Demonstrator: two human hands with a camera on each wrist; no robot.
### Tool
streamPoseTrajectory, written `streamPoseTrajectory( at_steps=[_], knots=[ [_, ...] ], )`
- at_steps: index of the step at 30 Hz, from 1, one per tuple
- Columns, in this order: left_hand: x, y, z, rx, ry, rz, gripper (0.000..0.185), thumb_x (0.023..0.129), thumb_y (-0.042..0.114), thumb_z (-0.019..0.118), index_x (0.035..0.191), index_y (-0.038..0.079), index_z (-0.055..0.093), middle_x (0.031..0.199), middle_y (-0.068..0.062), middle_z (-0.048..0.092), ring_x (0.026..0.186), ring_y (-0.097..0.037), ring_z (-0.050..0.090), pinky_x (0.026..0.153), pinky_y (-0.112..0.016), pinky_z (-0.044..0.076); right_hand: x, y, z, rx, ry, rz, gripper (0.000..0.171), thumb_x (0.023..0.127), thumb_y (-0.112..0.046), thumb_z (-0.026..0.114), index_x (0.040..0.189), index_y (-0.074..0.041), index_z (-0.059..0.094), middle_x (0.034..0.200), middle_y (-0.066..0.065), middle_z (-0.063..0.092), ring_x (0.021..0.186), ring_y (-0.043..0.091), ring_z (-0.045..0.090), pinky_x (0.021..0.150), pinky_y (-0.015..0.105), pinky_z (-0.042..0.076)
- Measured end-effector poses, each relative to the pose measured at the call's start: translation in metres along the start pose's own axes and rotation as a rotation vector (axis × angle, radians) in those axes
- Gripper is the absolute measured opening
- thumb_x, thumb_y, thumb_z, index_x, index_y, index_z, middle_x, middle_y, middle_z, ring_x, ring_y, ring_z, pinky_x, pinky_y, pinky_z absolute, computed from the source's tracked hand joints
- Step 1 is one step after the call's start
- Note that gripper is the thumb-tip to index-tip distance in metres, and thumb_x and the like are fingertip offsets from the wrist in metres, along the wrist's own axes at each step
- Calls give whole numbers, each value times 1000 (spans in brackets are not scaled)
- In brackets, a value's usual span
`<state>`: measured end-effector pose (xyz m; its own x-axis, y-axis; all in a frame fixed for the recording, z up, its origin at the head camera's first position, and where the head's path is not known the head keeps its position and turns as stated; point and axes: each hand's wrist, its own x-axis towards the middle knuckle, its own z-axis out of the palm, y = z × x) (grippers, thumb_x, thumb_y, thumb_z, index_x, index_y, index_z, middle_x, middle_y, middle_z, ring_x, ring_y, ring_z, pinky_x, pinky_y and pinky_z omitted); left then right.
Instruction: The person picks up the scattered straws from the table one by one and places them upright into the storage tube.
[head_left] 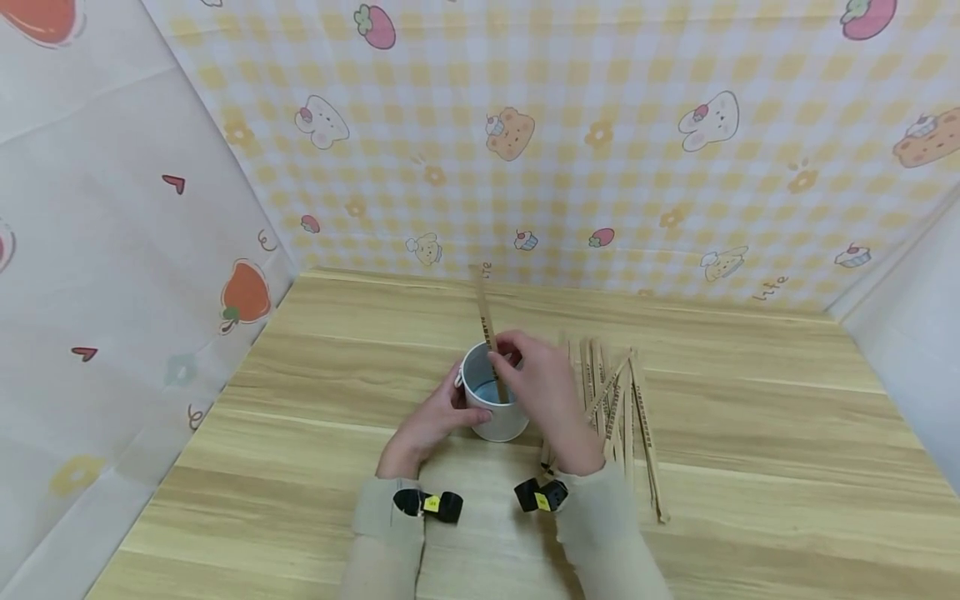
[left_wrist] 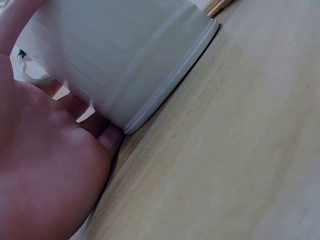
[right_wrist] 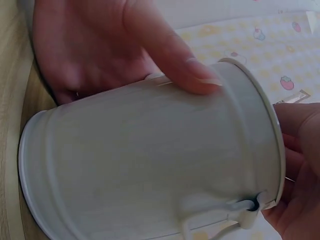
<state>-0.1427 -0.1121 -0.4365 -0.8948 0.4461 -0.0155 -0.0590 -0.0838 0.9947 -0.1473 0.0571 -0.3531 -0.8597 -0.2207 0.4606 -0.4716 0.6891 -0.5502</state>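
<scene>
A white metal cup (head_left: 501, 417) with a small side handle stands on the wooden table (head_left: 750, 450). My left hand (head_left: 448, 402) grips its left wall; the left wrist view shows my palm (left_wrist: 45, 165) against the cup (left_wrist: 125, 50). My right hand (head_left: 512, 350) is above the cup's rim and pinches a wooden stick (head_left: 486, 321), which stands tilted with its lower end inside the cup. In the right wrist view the left hand (right_wrist: 100, 45) wraps the cup (right_wrist: 150, 160), and the right hand (right_wrist: 300, 175) shows at the rim.
Several more printed wooden sticks (head_left: 622, 400) lie in a loose pile just right of the cup, reaching toward the table's front. Patterned cloth walls (head_left: 525, 133) close in the back and both sides. Bare tabletop (left_wrist: 240, 150) lies around the cup.
</scene>
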Motion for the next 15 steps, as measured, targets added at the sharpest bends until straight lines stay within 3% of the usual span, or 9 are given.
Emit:
streamPoseTrajectory(
  at_steps=[8, 15],
  knots=[
    [-1, -1, 0, 15, 14, -10, 86, 72, 17, 73, 138, 34, 21, 139, 1, 29, 129, -23, 25, 104, -40, 20, -3, -5, 7, -148, -47, 40, 19, 80, -24, 66, 96, -14, 66, 77, -6, 63, 64, 6, 52, 50, 19, 42],
    [0, -2, 0, 6, -3, 2, 85, 74, 15, 72, 139, 33, 20, 139, 0, 31, 123, -19, 34, 101, -38, 26, -5, -10, 13, -240, -2, 15, 17, 77, -24, 68, 92, -16, 68, 73, -6, 63, 57, 10, 51, 44, 22, 37]
  ],
)
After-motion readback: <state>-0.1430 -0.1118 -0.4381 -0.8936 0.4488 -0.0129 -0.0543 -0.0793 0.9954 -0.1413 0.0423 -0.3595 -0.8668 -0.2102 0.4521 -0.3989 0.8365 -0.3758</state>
